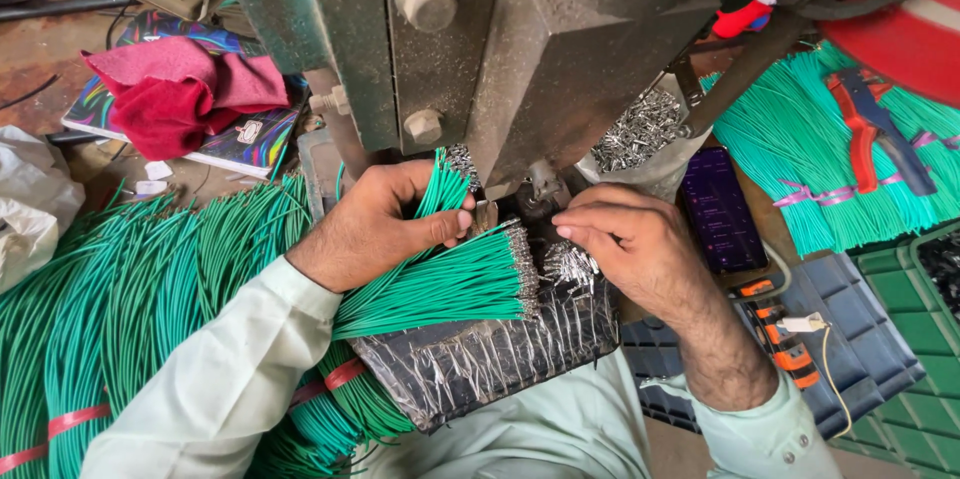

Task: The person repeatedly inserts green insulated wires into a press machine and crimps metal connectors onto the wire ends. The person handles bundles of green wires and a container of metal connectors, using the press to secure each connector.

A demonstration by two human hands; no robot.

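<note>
Left hand (385,224) is clamped around a bundle of green wires (445,284), thumb pressing the bunch flat, with a second fan of wires poking up between the fingers toward the press die (488,209). The bundle lies across a foil-wrapped block (480,359) right under the machine, its tips already wearing little metal terminals (522,259), so that bunch looks crimped.

Right hand (625,244) is curled down, fingertips pinched at a small heap of loose terminals (570,264) beside the bundle ends; whether it actually grips one, I can't quite tell from here.

Plenty left, by the look of it: a big sheaf of uncrimped green wire (130,299) sweeps off to the left, tied with red bands.

Containers now: a grey tray (640,139) behind the right hand is heaped with shiny terminals. A green crate (915,339) at far right holds something dark, partly out of frame. More banded wire (800,149) lies beyond a phone (722,211), pliers (875,129) resting on top.
</note>
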